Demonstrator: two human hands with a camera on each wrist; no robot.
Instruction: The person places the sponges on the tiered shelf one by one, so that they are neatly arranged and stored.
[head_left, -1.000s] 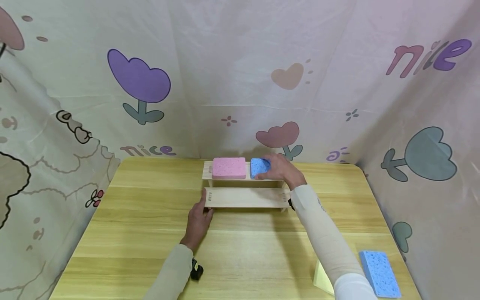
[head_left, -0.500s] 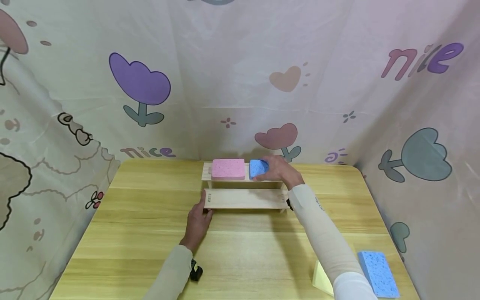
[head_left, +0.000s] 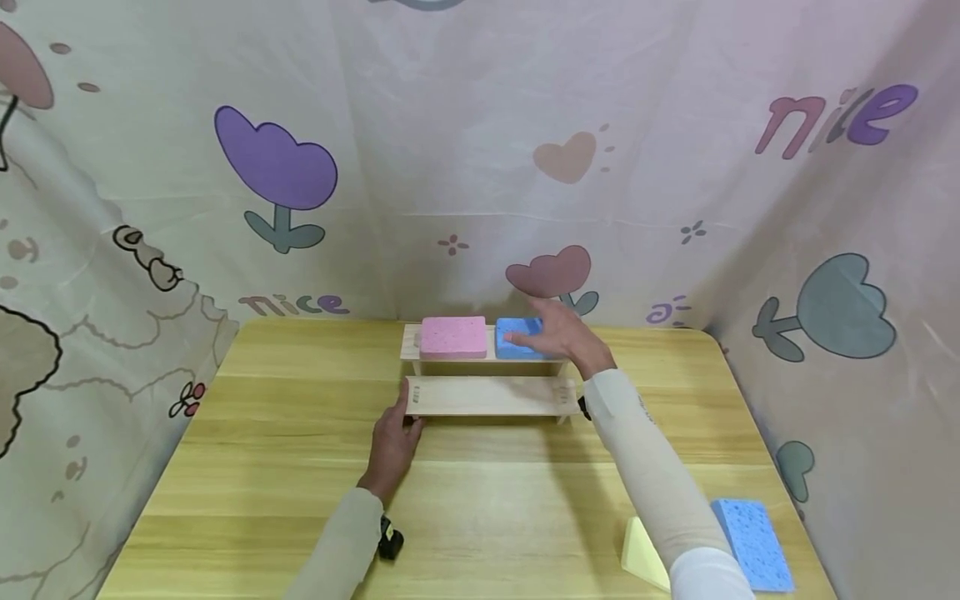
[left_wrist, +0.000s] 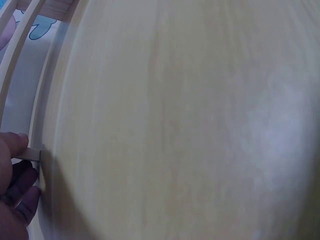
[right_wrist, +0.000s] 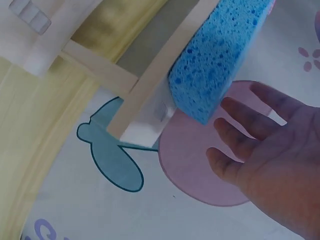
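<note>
A small two-tier wooden rack (head_left: 491,396) stands at the back of the table. On its upper tier a pink sponge (head_left: 453,337) lies at the left and a blue sponge (head_left: 517,347) at the right. My left hand (head_left: 390,446) grips the left end of the lower tier, thumb and fingers around the wood, as the left wrist view also shows. Over the blue sponge's right part is my right hand (head_left: 566,333). In the right wrist view its fingers (right_wrist: 242,117) are spread and extended beside the sponge's end, holding nothing.
A second blue sponge (head_left: 753,543) lies at the front right of the wooden table (head_left: 300,400). A pale yellow block (head_left: 642,557) sits nearby, partly hidden by the right forearm. Printed cloth (head_left: 405,150) hangs behind and at both sides.
My right hand has let go of the blue sponge on the upper tier, its fingers opening and lifting away slightly. The left hand keeps its hold on the rack.
</note>
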